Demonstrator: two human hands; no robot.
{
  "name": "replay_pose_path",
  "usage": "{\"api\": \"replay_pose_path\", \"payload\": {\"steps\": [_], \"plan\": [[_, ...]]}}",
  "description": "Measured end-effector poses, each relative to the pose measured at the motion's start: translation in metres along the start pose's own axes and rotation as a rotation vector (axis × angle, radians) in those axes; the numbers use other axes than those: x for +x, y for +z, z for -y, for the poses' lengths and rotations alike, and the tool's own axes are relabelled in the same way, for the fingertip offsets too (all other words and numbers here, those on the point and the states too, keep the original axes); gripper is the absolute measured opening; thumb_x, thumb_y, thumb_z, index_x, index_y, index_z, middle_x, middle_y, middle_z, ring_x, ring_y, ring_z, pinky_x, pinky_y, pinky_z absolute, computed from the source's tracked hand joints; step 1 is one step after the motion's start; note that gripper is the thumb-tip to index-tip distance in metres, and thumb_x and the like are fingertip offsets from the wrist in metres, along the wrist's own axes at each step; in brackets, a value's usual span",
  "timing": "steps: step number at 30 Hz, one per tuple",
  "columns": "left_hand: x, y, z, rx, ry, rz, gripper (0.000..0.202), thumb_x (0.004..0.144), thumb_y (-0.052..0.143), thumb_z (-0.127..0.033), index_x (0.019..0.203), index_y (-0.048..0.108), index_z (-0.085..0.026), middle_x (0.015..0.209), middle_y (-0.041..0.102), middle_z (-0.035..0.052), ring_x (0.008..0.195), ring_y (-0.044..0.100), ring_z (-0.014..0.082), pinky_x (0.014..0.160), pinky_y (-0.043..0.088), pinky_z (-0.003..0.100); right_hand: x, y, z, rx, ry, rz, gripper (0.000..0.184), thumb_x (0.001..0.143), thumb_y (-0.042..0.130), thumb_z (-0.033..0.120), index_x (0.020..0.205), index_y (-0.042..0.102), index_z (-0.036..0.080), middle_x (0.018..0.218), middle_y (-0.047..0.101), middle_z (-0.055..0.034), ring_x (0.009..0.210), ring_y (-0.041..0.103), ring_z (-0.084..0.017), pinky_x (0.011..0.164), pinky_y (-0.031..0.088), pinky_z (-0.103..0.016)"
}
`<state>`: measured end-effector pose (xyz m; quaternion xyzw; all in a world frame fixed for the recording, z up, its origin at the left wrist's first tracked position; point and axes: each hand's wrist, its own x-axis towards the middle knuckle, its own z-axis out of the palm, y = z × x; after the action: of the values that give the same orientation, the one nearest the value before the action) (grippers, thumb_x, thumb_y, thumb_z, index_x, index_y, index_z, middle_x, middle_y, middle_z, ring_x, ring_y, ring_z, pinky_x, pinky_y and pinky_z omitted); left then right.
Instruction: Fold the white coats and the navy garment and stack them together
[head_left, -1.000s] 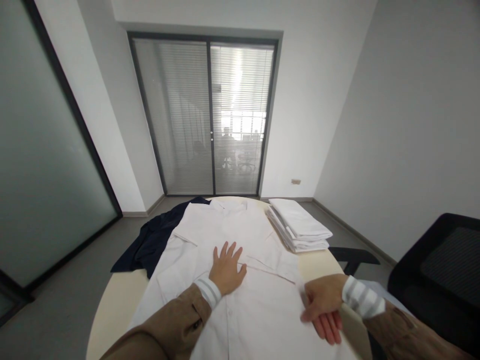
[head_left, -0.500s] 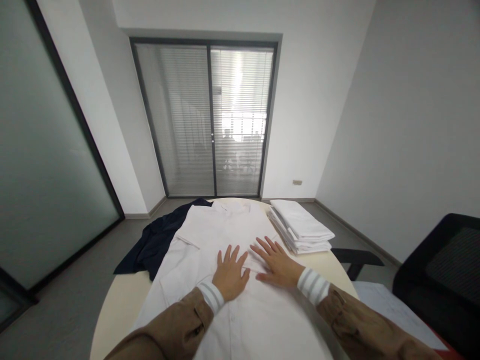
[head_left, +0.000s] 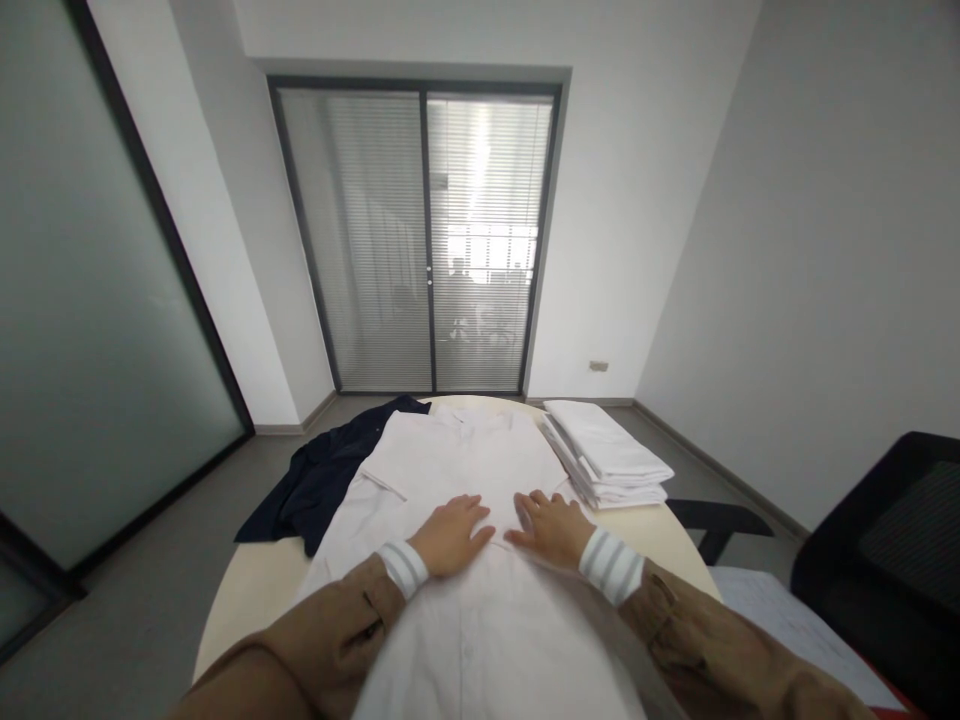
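Observation:
A white short-sleeved shirt (head_left: 466, 455) lies spread on the table, its collar at the far end and its button placket running toward me. My left hand (head_left: 452, 535) rests on the middle of the shirt, thumb apart from slightly bent fingers that point right. Beside it, my right hand (head_left: 553, 528) touches the cloth too, fingers somewhat curled and thumb pointing left. A narrow gap of fabric separates the two hands. No cloth is visibly gripped in either one. Both forearms cover parts of the shirt's near sides.
A stack of folded white garments (head_left: 607, 450) sits at the table's far right. Dark navy clothing (head_left: 322, 475) hangs over the left edge of the round table (head_left: 244, 590). To the right stand a black chair (head_left: 885, 560) and papers (head_left: 795, 620).
My left hand has turned from pointing forward to pointing right, and its fingers have drawn together. My right hand's fingers have curled in. The view has shifted slightly.

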<state>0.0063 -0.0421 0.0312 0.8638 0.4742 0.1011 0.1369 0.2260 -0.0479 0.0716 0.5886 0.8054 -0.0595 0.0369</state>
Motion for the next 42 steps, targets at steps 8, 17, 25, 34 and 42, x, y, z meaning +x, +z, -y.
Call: {"api": "replay_pose_path", "payload": {"steps": [8,17,25,34,42], "plan": [[0.006,-0.022,0.070,0.192,-0.272,-0.031,0.059,0.092,0.049,-0.045,0.143,0.050,-0.014,0.155,0.042,0.0179,0.143,0.038,0.0347,0.114,0.034,0.049,0.053,0.015,0.032,0.065,0.006,-0.113,0.068,0.099,0.029,0.059,0.155,0.033,0.019,0.163,0.026,-0.0164,0.149,0.018,-0.039,0.112,0.020,-0.065],[-0.004,-0.051,0.132,0.192,-0.655,-0.285,0.059,0.093,0.050,-0.043,0.145,0.046,-0.016,0.157,0.034,0.0216,0.139,0.039,0.0418,0.108,0.035,0.055,0.067,0.052,0.039,0.207,-0.079,-0.168,0.068,0.099,0.019,0.063,0.157,0.027,0.029,0.165,0.023,-0.0061,0.152,0.011,-0.035,0.118,0.005,-0.061],[-0.012,-0.063,0.180,0.006,-0.719,-0.262,0.047,0.094,0.050,-0.037,0.133,0.057,-0.012,0.134,0.063,0.0164,0.120,0.062,0.0276,0.097,0.046,0.032,0.065,0.033,0.041,0.139,-0.065,-0.062,0.067,0.096,0.032,0.056,0.156,0.031,0.025,0.165,0.022,-0.0113,0.150,0.013,-0.043,0.112,0.010,-0.070],[-0.004,-0.052,0.184,-0.037,-0.689,-0.277,0.036,0.090,0.054,-0.030,0.120,0.067,-0.014,0.128,0.068,0.0128,0.120,0.063,0.0257,0.099,0.045,0.029,0.075,0.038,0.068,0.201,-0.066,-0.097,0.073,0.096,0.026,0.064,0.158,0.025,0.026,0.167,0.014,-0.0113,0.152,0.007,-0.040,0.112,0.006,-0.070],[0.003,-0.043,0.177,-0.036,-0.725,-0.271,0.041,0.089,0.056,-0.032,0.124,0.061,-0.012,0.129,0.066,0.0180,0.119,0.062,0.0301,0.097,0.046,0.035,0.077,0.052,0.060,0.200,-0.059,-0.102,0.073,0.096,0.022,0.067,0.158,0.024,0.029,0.167,0.013,-0.0087,0.152,0.005,-0.039,0.112,0.002,-0.072]]}}
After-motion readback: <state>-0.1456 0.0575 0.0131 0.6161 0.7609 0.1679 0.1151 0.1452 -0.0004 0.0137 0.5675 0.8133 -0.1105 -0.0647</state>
